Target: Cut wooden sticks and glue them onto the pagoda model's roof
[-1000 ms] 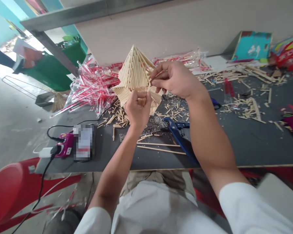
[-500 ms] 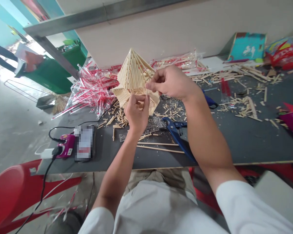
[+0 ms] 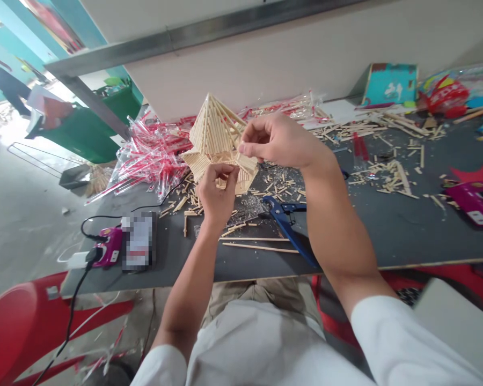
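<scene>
A small model built of pale wooden sticks (image 3: 215,126), with a pointed roof and flared lower eaves, stands on the dark table in front of me. My left hand (image 3: 217,193) is closed in a pinch at the model's near side; what its fingertips grip is hidden. From the right, my right hand (image 3: 284,140) reaches over with thumb and forefinger pinched together. A tiny pale end, seemingly a short wooden stick, shows at its fingertips by the eaves. Blue cutting pliers (image 3: 286,222) lie below the right hand, among short cut sticks (image 3: 279,185).
Red-and-clear plastic wrappers (image 3: 153,155) heap up at the left. A phone (image 3: 139,241) and a purple power strip (image 3: 109,246) with cords lie at the near left. Two long sticks (image 3: 257,247) rest near the front edge. Scraps litter the right, with another purple power strip (image 3: 473,202).
My view has shifted slightly, and the model appears a little lower and further left. My left hand has drawn a little down and away from my right fingertips. Both hands stay pinched.
</scene>
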A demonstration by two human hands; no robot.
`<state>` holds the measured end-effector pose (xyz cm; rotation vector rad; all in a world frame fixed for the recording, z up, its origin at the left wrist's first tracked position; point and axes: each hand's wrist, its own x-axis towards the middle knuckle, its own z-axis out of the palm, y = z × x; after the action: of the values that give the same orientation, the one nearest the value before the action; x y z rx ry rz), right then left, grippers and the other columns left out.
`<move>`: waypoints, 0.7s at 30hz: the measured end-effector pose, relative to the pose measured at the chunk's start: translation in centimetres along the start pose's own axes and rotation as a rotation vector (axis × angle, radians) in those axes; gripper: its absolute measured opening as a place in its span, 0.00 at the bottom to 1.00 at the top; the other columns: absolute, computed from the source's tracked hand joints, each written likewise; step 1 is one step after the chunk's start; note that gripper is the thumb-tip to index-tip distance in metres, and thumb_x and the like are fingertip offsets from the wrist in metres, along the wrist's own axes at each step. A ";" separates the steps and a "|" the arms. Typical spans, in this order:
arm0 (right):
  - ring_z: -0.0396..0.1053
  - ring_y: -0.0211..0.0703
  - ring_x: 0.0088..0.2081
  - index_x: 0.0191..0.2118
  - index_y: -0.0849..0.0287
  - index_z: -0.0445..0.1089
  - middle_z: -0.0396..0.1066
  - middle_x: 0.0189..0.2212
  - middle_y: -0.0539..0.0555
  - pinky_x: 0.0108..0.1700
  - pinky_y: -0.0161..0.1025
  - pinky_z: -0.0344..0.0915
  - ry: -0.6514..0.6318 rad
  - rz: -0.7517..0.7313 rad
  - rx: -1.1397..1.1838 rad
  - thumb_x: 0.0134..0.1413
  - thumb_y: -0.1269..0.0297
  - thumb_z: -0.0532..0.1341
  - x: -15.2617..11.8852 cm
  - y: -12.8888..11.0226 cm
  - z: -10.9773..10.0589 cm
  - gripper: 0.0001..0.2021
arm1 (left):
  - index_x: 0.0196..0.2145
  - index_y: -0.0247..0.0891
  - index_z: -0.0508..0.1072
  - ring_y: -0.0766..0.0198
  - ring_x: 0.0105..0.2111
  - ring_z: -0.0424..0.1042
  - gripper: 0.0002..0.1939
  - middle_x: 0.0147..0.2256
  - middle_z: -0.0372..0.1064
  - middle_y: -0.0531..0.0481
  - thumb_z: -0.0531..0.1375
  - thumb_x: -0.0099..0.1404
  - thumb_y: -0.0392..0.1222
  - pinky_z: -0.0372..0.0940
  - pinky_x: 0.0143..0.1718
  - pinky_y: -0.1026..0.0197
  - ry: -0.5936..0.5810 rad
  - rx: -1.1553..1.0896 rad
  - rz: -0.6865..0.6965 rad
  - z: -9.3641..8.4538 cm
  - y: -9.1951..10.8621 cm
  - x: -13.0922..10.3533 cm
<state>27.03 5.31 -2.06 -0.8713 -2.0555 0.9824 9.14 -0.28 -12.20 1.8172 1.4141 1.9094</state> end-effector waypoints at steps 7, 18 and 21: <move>0.65 0.37 0.28 0.33 0.57 0.72 0.72 0.27 0.51 0.30 0.38 0.64 0.033 0.021 0.058 0.57 0.57 0.69 -0.8 -0.5 -1.2 0.10 | 0.40 0.41 0.72 0.69 0.31 0.72 0.05 0.35 0.74 0.53 0.65 0.67 0.39 0.69 0.36 0.62 -0.010 -0.017 -0.014 -0.4 0.5 0.2; 0.67 0.37 0.29 0.36 0.56 0.74 0.74 0.29 0.50 0.31 0.38 0.65 -0.038 0.020 0.077 0.57 0.59 0.70 -0.9 -0.9 -1.2 0.08 | 0.51 0.42 0.73 0.67 0.35 0.76 0.14 0.38 0.76 0.51 0.65 0.67 0.39 0.73 0.39 0.63 -0.290 -0.074 -0.111 -3.1 2.2 1.7; 0.67 0.37 0.29 0.36 0.55 0.74 0.74 0.29 0.50 0.31 0.38 0.65 -0.035 0.016 0.082 0.56 0.57 0.71 -1.0 -0.9 -1.1 0.09 | 0.50 0.41 0.76 0.68 0.33 0.75 0.14 0.37 0.76 0.51 0.64 0.68 0.38 0.72 0.37 0.63 -0.389 -0.078 -0.125 -3.4 2.8 2.0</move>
<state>28.20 4.50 -1.02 -0.8346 -2.0247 1.0903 7.13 -2.16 -8.25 1.8823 1.2670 1.4311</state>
